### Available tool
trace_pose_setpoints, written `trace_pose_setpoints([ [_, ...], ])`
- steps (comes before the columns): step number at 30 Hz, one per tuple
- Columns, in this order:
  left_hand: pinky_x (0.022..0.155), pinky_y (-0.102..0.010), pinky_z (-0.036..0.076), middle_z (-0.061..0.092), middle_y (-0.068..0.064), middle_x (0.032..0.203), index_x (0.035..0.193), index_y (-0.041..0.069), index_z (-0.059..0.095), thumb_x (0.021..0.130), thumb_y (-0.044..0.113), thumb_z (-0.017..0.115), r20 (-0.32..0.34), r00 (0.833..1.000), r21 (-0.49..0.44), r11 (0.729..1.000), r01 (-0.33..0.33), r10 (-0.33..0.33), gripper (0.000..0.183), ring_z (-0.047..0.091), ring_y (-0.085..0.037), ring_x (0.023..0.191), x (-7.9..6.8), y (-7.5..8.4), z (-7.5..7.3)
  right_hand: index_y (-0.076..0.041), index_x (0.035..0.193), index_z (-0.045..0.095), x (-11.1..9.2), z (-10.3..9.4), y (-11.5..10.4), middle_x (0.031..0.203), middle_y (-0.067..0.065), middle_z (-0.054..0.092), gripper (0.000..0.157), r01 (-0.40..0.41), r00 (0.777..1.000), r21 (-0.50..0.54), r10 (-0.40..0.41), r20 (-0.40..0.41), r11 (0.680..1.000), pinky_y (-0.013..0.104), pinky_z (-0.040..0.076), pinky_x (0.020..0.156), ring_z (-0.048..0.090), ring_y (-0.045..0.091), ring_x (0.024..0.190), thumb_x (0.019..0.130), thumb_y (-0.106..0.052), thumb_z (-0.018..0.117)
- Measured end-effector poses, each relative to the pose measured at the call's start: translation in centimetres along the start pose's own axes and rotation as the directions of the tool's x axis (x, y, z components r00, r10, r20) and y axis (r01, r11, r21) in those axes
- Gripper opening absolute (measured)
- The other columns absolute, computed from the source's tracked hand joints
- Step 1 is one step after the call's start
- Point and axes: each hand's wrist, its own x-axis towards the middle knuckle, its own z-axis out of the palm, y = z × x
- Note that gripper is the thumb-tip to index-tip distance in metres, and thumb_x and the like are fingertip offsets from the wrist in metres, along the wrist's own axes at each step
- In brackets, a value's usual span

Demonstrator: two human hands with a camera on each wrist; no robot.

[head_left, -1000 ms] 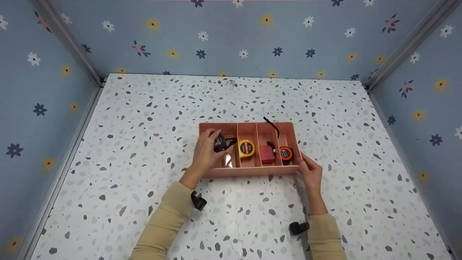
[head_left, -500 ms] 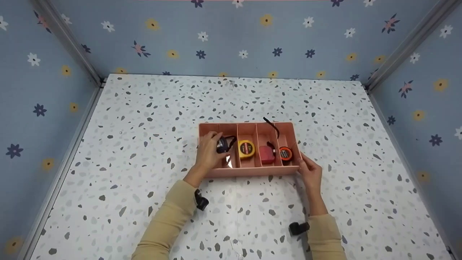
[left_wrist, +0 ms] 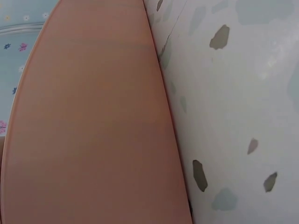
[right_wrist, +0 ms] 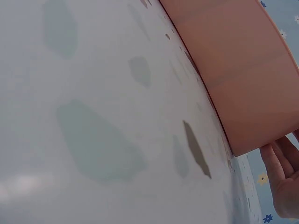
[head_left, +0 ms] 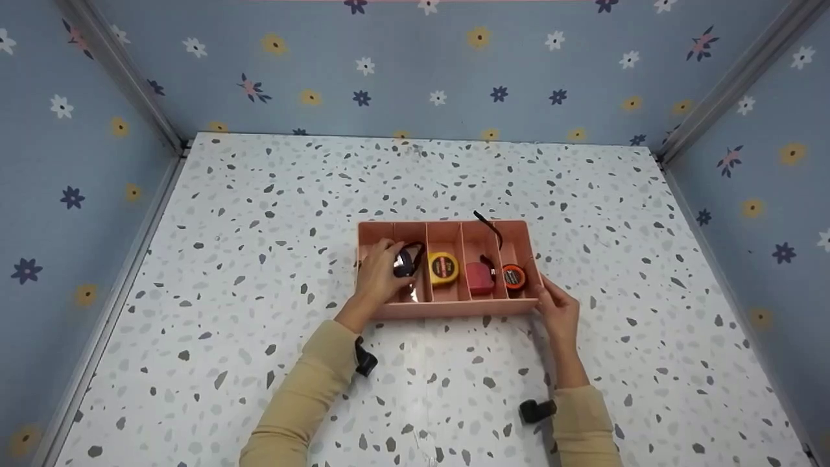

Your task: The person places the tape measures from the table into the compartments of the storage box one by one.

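Note:
In the head view my left hand (head_left: pixel 378 274) reaches into the left part of a pink divided box (head_left: pixel 454 309). It grips a dark tape measure (head_left: pixel 403 263) with a black wrist strap (head_left: pixel 420 257); part of the case is hidden behind the fingers. At the box's right front corner, my right hand (head_left: pixel 559 311) holds the side wall. Seen from the right wrist, that hand (right_wrist: pixel 284 175) has its fingertips against the box's end (right_wrist: pixel 252 93). From the left wrist only the box's front wall (left_wrist: pixel 93 116) fills the view, with the held tape measure out of sight.
Other compartments hold a yellow tape measure (head_left: pixel 443 268), a pinkish-red tape measure (head_left: pixel 480 279) with a black strap, and a round orange-and-black tape measure (head_left: pixel 513 277). Another black strap (head_left: pixel 487 224) hangs over the back rim. Flowered walls (head_left: pixel 415 71) enclose the speckled table (head_left: pixel 259 214).
My left hand has shifted slightly right and toward the front, carrying the dark tape measure nearer the yellow one's divider. The right hand and the box stay in place.

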Motion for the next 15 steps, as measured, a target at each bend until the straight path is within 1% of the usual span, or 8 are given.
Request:
trace_pose_setpoints([
  [3,0.090,-0.035,0.038,0.049,-0.013,0.116,0.123,-0.001,0.050,0.062,0.020,0.080,0.017,1.000,0.003,1.000,0.005,-0.005,0.071,0.047,-0.026,0.104,0.1,0.0,0.0,-0.002,0.111,0.062,0.6,-0.4,1.6,0.107,0.009,0.062,0.044,0.033,0.999,0.005,-0.033,-0.010,0.999,0.024,0.051,0.068,0.060,0.012,0.088,0.077,-0.030,0.067],
  [4,0.090,-0.035,0.039,0.049,-0.013,0.115,0.123,-0.001,0.050,0.062,0.019,0.080,0.022,1.000,0.006,1.000,0.009,-0.009,0.071,0.047,-0.025,0.103,0.1,0.0,0.0,-0.003,0.110,0.062,0.8,-0.5,2.1,0.106,0.009,0.062,0.043,0.042,0.999,0.001,-0.042,-0.018,0.999,0.025,0.051,0.067,0.060,0.012,0.087,0.078,-0.030,0.067],
  [5,0.089,-0.034,0.039,0.049,-0.012,0.115,0.123,-0.001,0.050,0.062,0.019,0.081,0.028,1.000,0.008,1.000,0.013,-0.013,0.071,0.048,-0.025,0.103,0.2,0.1,0.0,-0.003,0.110,0.063,1.0,-0.6,2.5,0.105,0.009,0.062,0.048,0.051,0.998,0.007,-0.051,-0.022,0.999,0.025,0.051,0.067,0.061,0.013,0.087,0.075,-0.036,0.068],
  [7,0.089,-0.033,0.040,0.050,-0.012,0.114,0.122,-0.001,0.051,0.061,0.018,0.081,0.036,0.999,0.017,1.000,0.015,-0.016,0.070,0.048,-0.024,0.102,0.2,0.0,0.1,-0.002,0.109,0.063,1.2,-0.6,2.9,0.104,0.010,0.063,0.049,0.053,0.998,0.014,-0.053,-0.031,0.998,0.026,0.051,0.067,0.061,0.014,0.086,0.074,-0.035,0.069],
  [9,0.088,-0.033,0.041,0.050,-0.012,0.113,0.121,-0.001,0.052,0.061,0.018,0.081,0.040,0.999,0.022,1.000,0.014,-0.015,0.069,0.049,-0.024,0.100,0.3,0.0,0.1,-0.002,0.110,0.062,1.0,-0.6,2.5,0.105,0.009,0.063,0.044,0.034,0.999,0.027,-0.033,-0.019,0.999,0.025,0.051,0.067,0.061,0.013,0.087,0.077,-0.030,0.068],
  [11,0.086,-0.034,0.041,0.051,-0.013,0.110,0.119,-0.002,0.053,0.060,0.017,0.081,0.038,0.999,0.016,1.000,0.006,-0.007,0.068,0.050,-0.024,0.098,0.3,0.0,0.1,-0.001,0.112,0.061,0.6,-0.4,1.5,0.106,0.009,0.062,0.041,0.012,1.000,0.006,-0.012,-0.011,1.000,0.024,0.051,0.068,0.060,0.011,0.087,0.080,-0.025,0.065],
  [12,0.085,-0.034,0.041,0.052,-0.013,0.109,0.117,-0.002,0.054,0.059,0.017,0.081,0.036,0.999,0.012,1.000,0.003,-0.003,0.067,0.050,-0.024,0.097,0.3,-0.1,0.1,0.000,0.113,0.060,0.4,-0.2,0.8,0.106,0.009,0.062,0.037,-0.003,1.000,-0.005,0.003,-0.010,1.000,0.023,0.051,0.068,0.060,0.010,0.087,0.082,-0.019,0.063],
  [15,0.084,-0.035,0.042,0.053,-0.013,0.105,0.114,-0.001,0.056,0.057,0.017,0.082,0.032,0.999,0.002,1.000,-0.004,0.004,0.065,0.051,-0.025,0.094,0.3,-0.1,0.1,0.005,0.115,0.056,-0.2,0.1,-0.8,0.110,0.017,0.058,0.035,-0.038,0.999,-0.024,0.038,-0.002,0.999,0.022,0.050,0.068,0.059,0.009,0.087,0.085,-0.011,0.059],
])
